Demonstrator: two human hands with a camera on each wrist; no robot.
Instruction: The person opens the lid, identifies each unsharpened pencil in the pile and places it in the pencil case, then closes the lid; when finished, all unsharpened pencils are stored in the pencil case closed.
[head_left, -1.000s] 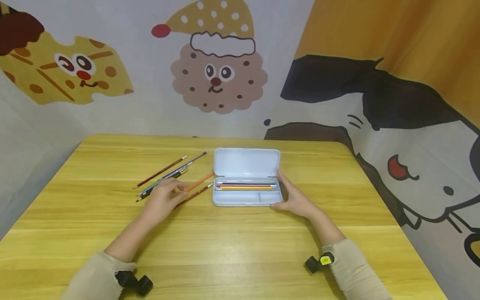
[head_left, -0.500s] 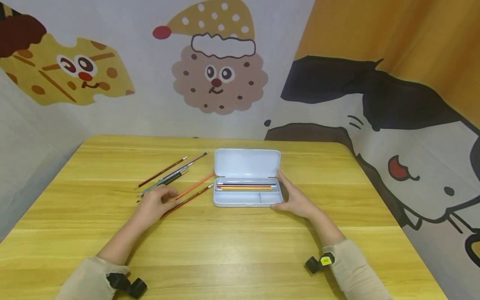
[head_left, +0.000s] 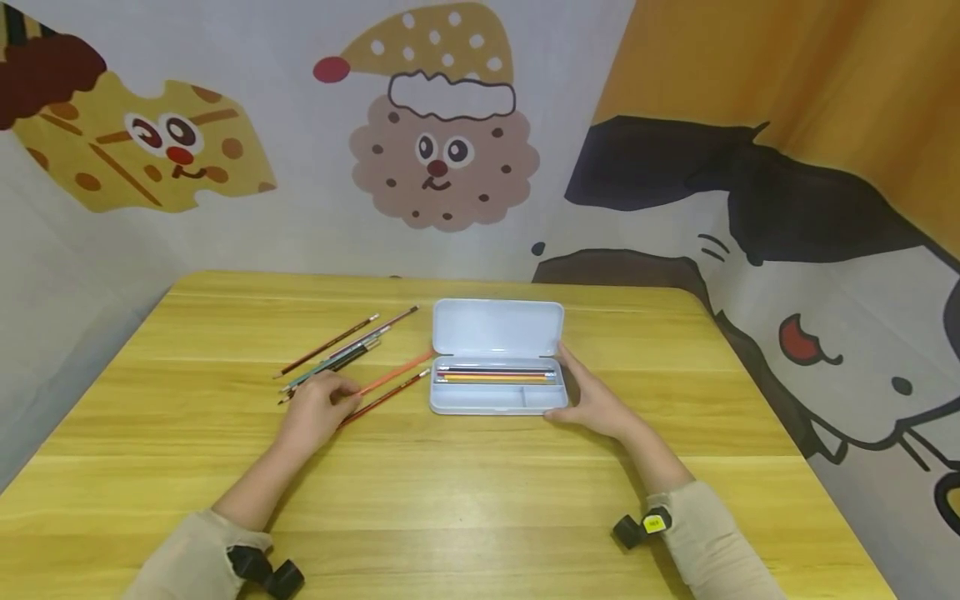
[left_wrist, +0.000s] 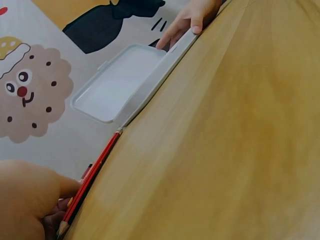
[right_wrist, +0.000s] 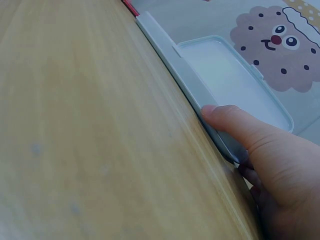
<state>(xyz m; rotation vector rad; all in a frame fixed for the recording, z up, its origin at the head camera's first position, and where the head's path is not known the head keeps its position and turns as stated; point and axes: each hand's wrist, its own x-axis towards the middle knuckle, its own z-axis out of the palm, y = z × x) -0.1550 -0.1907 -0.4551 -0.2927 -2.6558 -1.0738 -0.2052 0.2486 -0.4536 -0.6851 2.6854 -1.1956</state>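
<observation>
My left hand (head_left: 318, 410) is low over the table, thumb and fingers pinching the near end of an orange pencil (head_left: 396, 373). That pencil's far end reaches the left side of a pale pencil case (head_left: 476, 410). Just in front lies a dark red pencil (head_left: 386, 398), which partly covers the fingertips in the left wrist view. The case stands open with its lid (head_left: 498, 327) tipped back; several pencils (head_left: 495, 375) lie in its long back compartment. My right hand (head_left: 592, 402) grips the case's right end, thumb (right_wrist: 220, 117) on the front edge and fingers behind.
Several loose pencils (head_left: 337, 358) lie slantwise beyond my left hand, a dark red one (head_left: 326, 346) apart from the rest. The wooden table (head_left: 480, 500) extends around the case. A printed cloth (head_left: 292, 242) hangs behind its far edge.
My left hand has slid left and toward me along the orange pencil, then slightly back right. My right hand and the case have stayed in place.
</observation>
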